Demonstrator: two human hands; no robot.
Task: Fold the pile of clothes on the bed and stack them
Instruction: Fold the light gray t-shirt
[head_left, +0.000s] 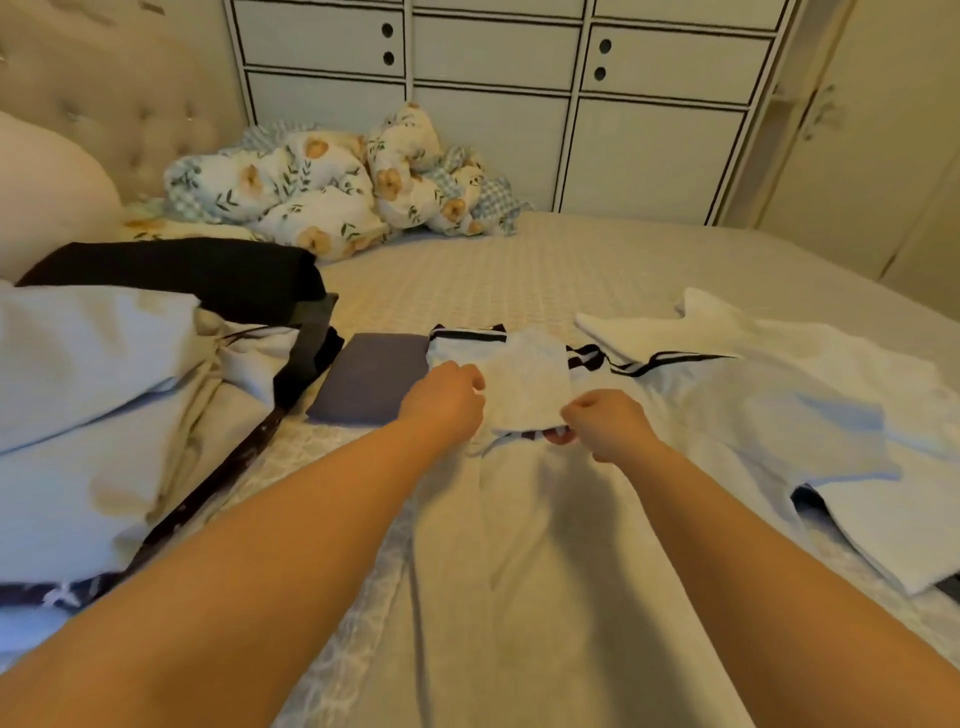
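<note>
Pale garment (524, 379), frame centre on bed (467, 270): left hand (441, 400) and right hand (602, 421) fingers clamped on its edges, mid-fold. Grey folded piece (371, 382) done beside; unfolded heaps (93, 395) left, right.

A pale blue garment (524, 379) is edged with black-and-white striped trim (the stripes run along its top hem). A folded cloth (371, 382) is slate grey, and the quilt (322, 192) is patterned with orange flowers and blue gingham.
</note>
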